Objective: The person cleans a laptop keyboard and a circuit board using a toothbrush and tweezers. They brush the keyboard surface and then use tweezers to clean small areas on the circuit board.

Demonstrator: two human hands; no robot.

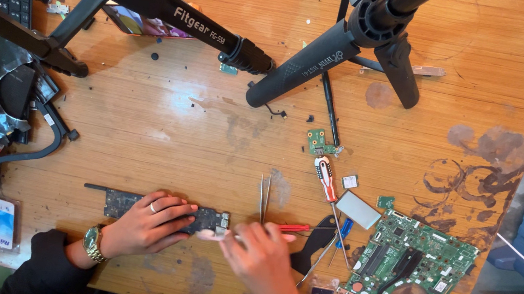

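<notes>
Two hands work the long dark circuit board (144, 206) near the worktop's (207, 130) front edge: our left hand (147, 226) presses it flat, right hand (262, 258) fingers pinch something pale at its end, beside the tweezers (263, 199); we go gently.

Landmark: the long, narrow dark circuit board (123, 202) lying on the worn wooden table (206, 137). The left hand (148, 224) rests on the board's middle; the right hand (260, 258) touches its right end. Just right of that end lie thin metal tweezers (263, 197), and farther right a red-and-white-handled screwdriver (326, 178). Well right of the board sits a large green rectangular motherboard (420, 268). Behind it stand black tripod legs (313, 63).
</notes>
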